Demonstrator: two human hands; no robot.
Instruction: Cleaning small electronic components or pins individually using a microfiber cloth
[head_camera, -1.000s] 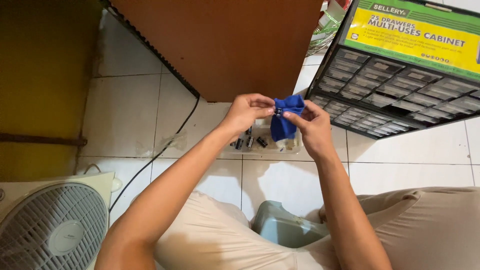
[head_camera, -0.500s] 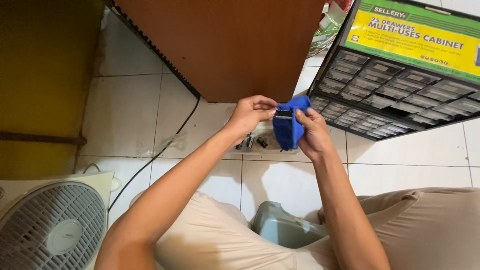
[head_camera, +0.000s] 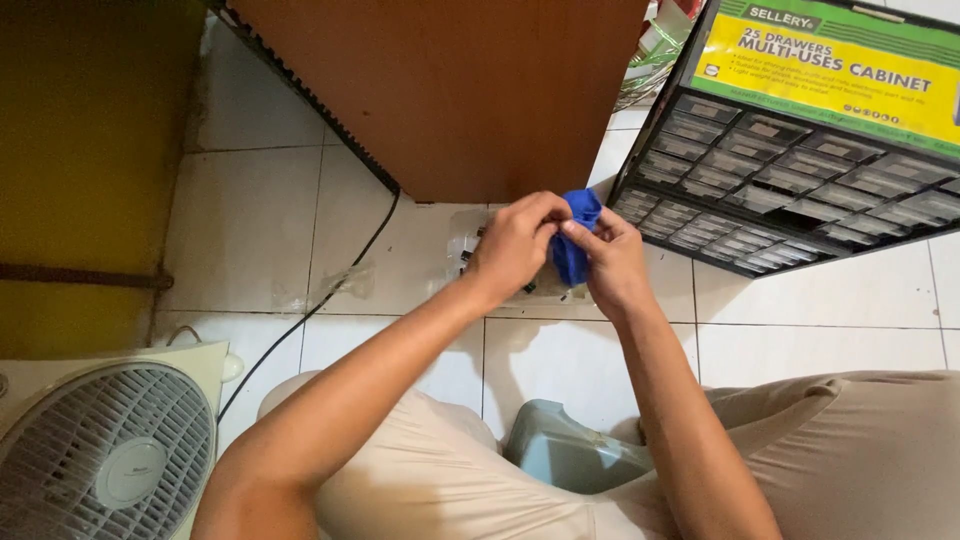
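Both my hands meet in front of me over the white tiled floor, pinching a small blue part (head_camera: 577, 235). My left hand (head_camera: 515, 243) grips its left side with the fingers curled over the top. My right hand (head_camera: 612, 260) holds its right side between thumb and fingers. Most of the blue part is hidden between the fingers. Under my hands lies a clear plastic bag (head_camera: 470, 240) with small dark pieces on the floor.
A black multi-drawer parts cabinet (head_camera: 800, 190) with a yellow and green label stands at the right. A brown wooden panel (head_camera: 470, 90) is ahead, a black cable (head_camera: 330, 290) runs along the tiles, a white fan (head_camera: 100, 450) sits bottom left, a grey-blue stool (head_camera: 565, 455) between my legs.
My hands have closed together around the blue part, which was spread wider between them a second ago. It now shows less, and the hands sit slightly lower.
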